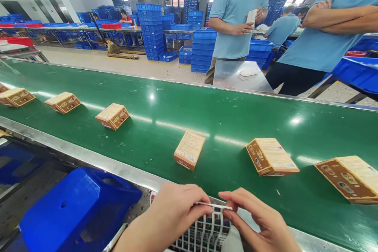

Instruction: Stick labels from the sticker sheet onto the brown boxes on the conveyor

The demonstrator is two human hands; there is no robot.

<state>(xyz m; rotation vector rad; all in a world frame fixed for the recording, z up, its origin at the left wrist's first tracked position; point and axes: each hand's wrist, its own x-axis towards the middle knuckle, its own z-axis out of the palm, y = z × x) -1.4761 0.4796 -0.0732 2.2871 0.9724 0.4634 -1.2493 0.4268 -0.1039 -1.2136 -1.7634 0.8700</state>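
Sticker (214, 206) pinched between our left hand (174, 216) and right hand (260, 224) over the sheet (203, 234); uneven pull may tear it.

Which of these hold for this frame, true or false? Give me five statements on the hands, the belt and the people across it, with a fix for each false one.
1. Both hands pinch a thin white strip between them. True: the left hand and right hand hold the white strip at its ends.
2. The conveyor belt is red. False: the conveyor belt is green.
3. Brown and cream boxes lie spaced along the belt. True, for example the box nearest the hands.
4. A sheet of labels lies under the hands. True: the label sheet shows below the strip.
5. The person in the light blue shirt opposite holds a box. False: that person holds a phone.
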